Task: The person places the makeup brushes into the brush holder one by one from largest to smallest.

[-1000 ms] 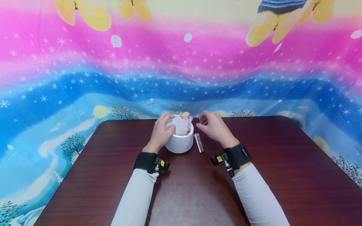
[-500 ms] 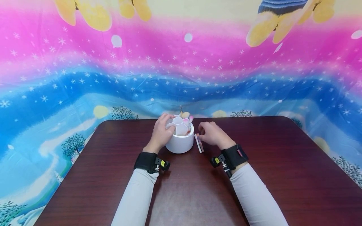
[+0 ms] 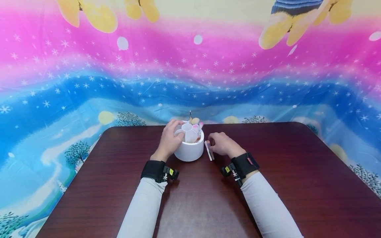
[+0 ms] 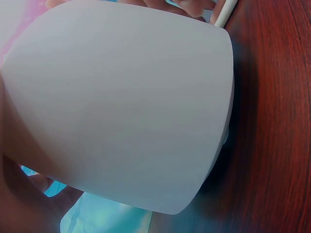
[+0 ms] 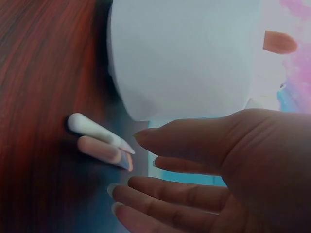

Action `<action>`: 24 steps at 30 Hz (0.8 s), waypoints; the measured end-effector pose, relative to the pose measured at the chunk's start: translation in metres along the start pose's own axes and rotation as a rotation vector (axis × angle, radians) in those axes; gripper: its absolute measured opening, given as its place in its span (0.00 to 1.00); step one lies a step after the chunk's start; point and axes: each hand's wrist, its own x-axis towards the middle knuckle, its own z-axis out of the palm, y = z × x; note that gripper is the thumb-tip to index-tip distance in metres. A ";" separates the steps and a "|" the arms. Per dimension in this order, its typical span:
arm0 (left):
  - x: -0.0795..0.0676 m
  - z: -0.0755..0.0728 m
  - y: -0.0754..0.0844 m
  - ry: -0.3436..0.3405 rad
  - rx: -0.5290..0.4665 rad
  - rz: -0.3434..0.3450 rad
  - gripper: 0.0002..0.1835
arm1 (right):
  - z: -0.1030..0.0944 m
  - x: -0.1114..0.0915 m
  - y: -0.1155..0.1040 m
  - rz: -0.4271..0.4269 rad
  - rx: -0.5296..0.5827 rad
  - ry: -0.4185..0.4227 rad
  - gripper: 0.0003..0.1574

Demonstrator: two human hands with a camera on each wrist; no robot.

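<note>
A round white brush holder (image 3: 189,151), with compartments in its top, stands upright on the table. Several makeup brushes (image 3: 195,121) stick out of it. My left hand (image 3: 170,140) grips the holder's left rim, its fingers partly hidden. Beside the holder's right side, two slim brushes lie close together: a white one (image 5: 95,128) and a pinkish one (image 5: 99,149). My right hand (image 3: 224,144) is just right of them. In the right wrist view, its thumb and fingers are apart and extended around the brushes' far ends, with nothing visibly held.
The dark reddish-brown table (image 3: 297,172) extends to both sides and toward me. A printed cloth backdrop (image 3: 190,89) hangs behind its far edge. Each wrist wears a black strap (image 3: 153,170) with a small camera.
My right hand has come down and toward me, from above right of the holder to beside the two loose brushes. The left hand and the holder have stayed put.
</note>
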 end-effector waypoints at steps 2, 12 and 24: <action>0.000 0.000 0.000 -0.002 0.000 -0.004 0.19 | 0.003 0.001 0.002 0.011 -0.004 -0.003 0.17; 0.001 0.000 0.000 0.016 -0.001 0.014 0.19 | 0.010 0.004 0.004 0.035 -0.023 0.022 0.15; 0.000 0.000 0.001 -0.003 -0.006 -0.002 0.19 | 0.010 0.002 0.004 0.083 -0.007 -0.011 0.08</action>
